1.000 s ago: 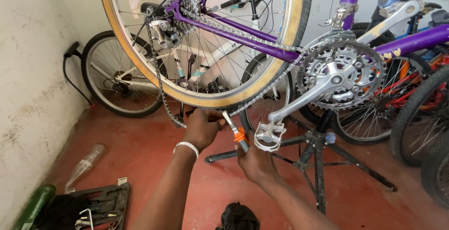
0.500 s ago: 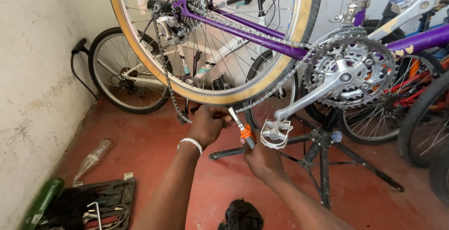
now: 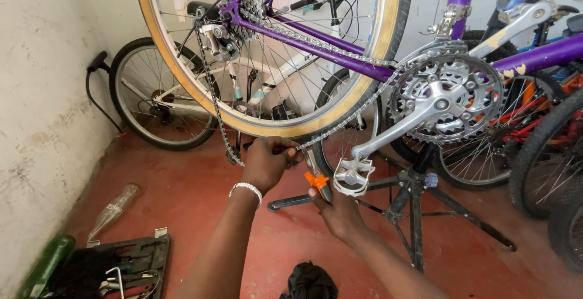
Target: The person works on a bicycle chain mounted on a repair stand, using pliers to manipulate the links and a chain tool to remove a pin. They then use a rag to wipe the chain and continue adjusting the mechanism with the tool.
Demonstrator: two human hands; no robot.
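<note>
Nearest the camera, a crumpled black cloth (image 3: 311,282) is lying on the red-painted concrete floor (image 3: 194,195), and an open black plastic tool case (image 3: 124,268) with metal keys is sitting at lower left beside a green cylinder (image 3: 45,265) and a clear empty plastic bottle (image 3: 112,211). The right hand (image 3: 340,211) is closing its fingers around the orange-handled pliers (image 3: 317,177), whose tip is pointing up at the slack steel bicycle chain (image 3: 346,120). The left hand (image 3: 267,162), wearing a white beaded bracelet (image 3: 246,189), is pinching that chain between fingertips just below the tan-walled rear tyre (image 3: 267,126). The chain is hanging in a loop from the rear sprockets (image 3: 249,10) and running to the silver 3-ring crankset (image 3: 446,98), whose metal pedal (image 3: 352,174) is sitting just beside the pliers. The purple bicycle frame (image 3: 316,41) is resting on a black folding repair stand (image 3: 413,202). Further back, a white bicycle (image 3: 164,98) and a black floor pump (image 3: 97,86) are leaning at the pale wall (image 3: 42,92).
</note>
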